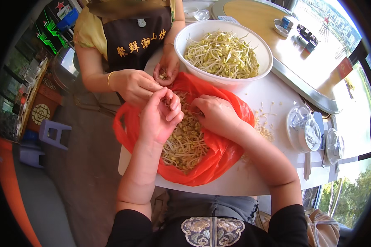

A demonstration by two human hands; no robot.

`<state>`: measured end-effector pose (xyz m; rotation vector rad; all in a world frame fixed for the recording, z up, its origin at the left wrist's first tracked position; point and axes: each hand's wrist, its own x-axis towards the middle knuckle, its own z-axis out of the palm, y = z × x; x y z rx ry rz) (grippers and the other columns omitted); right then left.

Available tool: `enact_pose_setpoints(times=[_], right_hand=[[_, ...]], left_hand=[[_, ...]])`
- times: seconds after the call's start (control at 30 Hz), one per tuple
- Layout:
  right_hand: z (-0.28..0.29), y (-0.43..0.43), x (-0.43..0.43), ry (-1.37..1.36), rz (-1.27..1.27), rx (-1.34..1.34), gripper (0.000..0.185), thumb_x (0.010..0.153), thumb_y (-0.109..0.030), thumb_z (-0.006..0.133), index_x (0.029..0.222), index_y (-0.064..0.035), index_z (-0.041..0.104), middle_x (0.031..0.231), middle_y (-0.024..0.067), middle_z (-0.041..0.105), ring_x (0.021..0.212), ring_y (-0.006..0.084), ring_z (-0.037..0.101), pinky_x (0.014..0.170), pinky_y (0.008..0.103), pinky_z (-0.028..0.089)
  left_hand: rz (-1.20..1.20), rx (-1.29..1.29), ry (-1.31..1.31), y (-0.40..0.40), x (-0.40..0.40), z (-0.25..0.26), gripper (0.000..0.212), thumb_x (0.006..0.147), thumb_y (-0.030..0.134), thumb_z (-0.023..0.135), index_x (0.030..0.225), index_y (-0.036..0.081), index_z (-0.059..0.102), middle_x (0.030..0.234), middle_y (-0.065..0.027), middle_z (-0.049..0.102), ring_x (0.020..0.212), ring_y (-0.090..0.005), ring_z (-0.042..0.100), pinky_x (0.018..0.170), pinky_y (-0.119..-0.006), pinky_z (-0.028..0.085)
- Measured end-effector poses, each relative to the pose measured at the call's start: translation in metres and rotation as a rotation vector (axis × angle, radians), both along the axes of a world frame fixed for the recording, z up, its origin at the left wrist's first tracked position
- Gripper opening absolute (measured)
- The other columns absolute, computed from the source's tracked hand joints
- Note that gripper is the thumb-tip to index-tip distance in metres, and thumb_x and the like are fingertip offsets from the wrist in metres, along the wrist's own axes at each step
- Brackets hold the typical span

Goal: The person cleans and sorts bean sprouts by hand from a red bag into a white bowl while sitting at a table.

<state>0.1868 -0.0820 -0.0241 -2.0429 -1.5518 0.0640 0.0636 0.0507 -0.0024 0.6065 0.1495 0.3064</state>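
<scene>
A red plastic bag (213, 160) lies open on the table, full of soybean sprouts (185, 145). Over its left side, my left hand (162, 115) is turned palm up. Its fingers curl in around what look like a few sprouts, mostly hidden by the fingers. My right hand (216, 114) is palm down at the bag's right inner side. Its fingers bend toward the sprouts, and the fingertips are hidden. Just behind the bag stands a white plastic basin (201, 72) heaped with paler sprouts (222, 55).
Across the table, a person in a dark apron (136, 37) holds sprouts, one hand (137, 85) close to my left fingertips. Loose sprout scraps (264, 123) lie right of the bag. Wrapped tableware (303, 128) stands farther right. Behind is a round turntable (250, 12). Purple stools (54, 134) stand left.
</scene>
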Motion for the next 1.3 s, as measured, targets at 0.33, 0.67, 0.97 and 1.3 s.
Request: enact_pose_setpoints(times=[0.33,0.67,0.97,1.3], right_hand=[[0.054,-0.027,0.022,0.362,0.161,0.128,0.016,0.075,-0.002,0.062,0.091,-0.0023,0.065,0.082,0.0116,0.067,0.077,0.0232,0.066,0.07,0.0314,0.051],[0.078,-0.04,0.019,0.432,0.16,0.047,0.022,0.077,0.001,0.062,0.099,-0.0021,0.063,0.086,0.0055,0.063,0.075,0.0129,0.059,0.069,0.0264,0.049],[0.074,-0.036,0.011,0.222,0.163,0.089,0.019,0.077,0.0,0.062,0.095,-0.0033,0.063,0.084,0.0083,0.061,0.074,0.0179,0.06,0.065,0.0287,0.05],[0.068,-0.032,0.02,0.59,0.098,0.156,0.014,0.083,-0.002,0.061,0.097,-0.0011,0.062,0.085,0.0057,0.063,0.076,0.0123,0.061,0.07,0.0266,0.05]], left_hand=[[-0.063,0.186,0.116,-0.018,0.0,0.001,0.018,0.094,0.019,0.046,0.092,0.004,0.055,0.068,-0.0028,0.049,0.048,-0.0094,0.036,0.046,-0.023,0.03],[-0.057,0.367,0.209,-0.027,-0.003,0.009,0.017,0.093,0.02,0.05,0.092,0.005,0.056,0.064,0.0,0.045,0.048,-0.0076,0.037,0.044,-0.022,0.031],[-0.135,0.575,0.297,-0.026,-0.002,0.004,0.004,0.089,0.008,0.056,0.091,0.004,0.056,0.063,0.0037,0.047,0.047,-0.0027,0.037,0.043,-0.018,0.028],[-0.056,0.181,0.156,-0.016,0.0,-0.003,0.002,0.087,0.006,0.053,0.087,0.004,0.055,0.071,-0.0034,0.055,0.048,-0.0075,0.039,0.045,-0.023,0.033]])
